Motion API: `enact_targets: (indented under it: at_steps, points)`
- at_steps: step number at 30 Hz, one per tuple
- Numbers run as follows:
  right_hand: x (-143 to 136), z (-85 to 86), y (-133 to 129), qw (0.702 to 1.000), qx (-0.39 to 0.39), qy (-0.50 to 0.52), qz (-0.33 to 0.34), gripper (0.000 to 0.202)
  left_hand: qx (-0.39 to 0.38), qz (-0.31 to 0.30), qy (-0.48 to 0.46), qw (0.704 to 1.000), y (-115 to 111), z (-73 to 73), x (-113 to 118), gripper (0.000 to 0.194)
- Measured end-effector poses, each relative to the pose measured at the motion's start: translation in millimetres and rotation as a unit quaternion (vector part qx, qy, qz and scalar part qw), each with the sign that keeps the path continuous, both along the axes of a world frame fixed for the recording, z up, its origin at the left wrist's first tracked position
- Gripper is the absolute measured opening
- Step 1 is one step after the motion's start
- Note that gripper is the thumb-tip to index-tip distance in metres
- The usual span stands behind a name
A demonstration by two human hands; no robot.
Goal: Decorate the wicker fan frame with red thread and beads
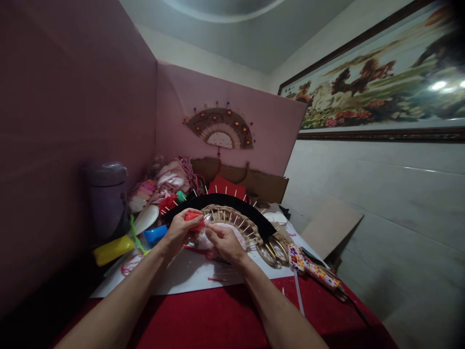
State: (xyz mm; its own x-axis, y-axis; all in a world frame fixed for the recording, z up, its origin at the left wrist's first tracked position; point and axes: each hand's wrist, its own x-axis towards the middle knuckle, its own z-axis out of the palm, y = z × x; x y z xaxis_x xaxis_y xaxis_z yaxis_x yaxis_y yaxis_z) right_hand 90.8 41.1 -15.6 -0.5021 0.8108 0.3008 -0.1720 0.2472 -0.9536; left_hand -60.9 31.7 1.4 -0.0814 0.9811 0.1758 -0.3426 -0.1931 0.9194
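My left hand (pixel 178 230) is closed around a small red packet (pixel 194 220) that looks like soft clay in clear plastic. My right hand (pixel 225 243) pinches the clear wrapper at the packet's right side. Just behind and below my hands lies a half-round fan (pixel 250 211) with a black outer band, thin sticks poking past its edge and a woven straw arch (pixel 232 211). Its pale, rounded centre is partly hidden by my right hand. Gold-handled scissors (pixel 271 254) rest at the fan's right end.
A patterned glue gun (pixel 314 271) lies at the right. Yellow (pixel 113 249) and blue (pixel 155 235) packets sit at left, near a purple cup (pixel 107 201). Pink fabric (pixel 172 177) is heaped behind. A finished-looking fan (pixel 221 125) hangs on the pink board.
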Motion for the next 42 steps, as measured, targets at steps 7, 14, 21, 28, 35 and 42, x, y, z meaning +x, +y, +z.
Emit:
enact_targets:
  at_steps: [7,14,21,28,35,42]
  points:
    - [1,10.3,-4,0.994,-0.032,0.058,-0.084,0.054,0.007,0.024,-0.009,1.0,4,-2.6,-1,0.043]
    - [1,7.7,-3,0.997,-0.037,0.048,-0.051,0.072,0.005,-0.01,-0.012,1.0,-1,1.6,3,0.045]
    - [-4,-7.0,2,0.999,-0.027,-0.024,0.006,0.074,0.003,0.004,-0.011,1.0,-6,4.4,7,0.048]
    - [-6,-6.6,0,0.998,0.024,-0.028,-0.044,0.056,0.007,0.065,-0.026,0.998,-1,3.5,5,0.048]
    - [-10,-5.3,-2,0.991,0.034,-0.006,-0.132,0.038,0.001,0.043,-0.035,0.998,-3,3.9,9,0.042]
    - [-4,3.7,-4,0.97,0.068,0.038,-0.231,0.024,-0.018,-0.009,-0.059,0.998,0,2.3,10,0.039]
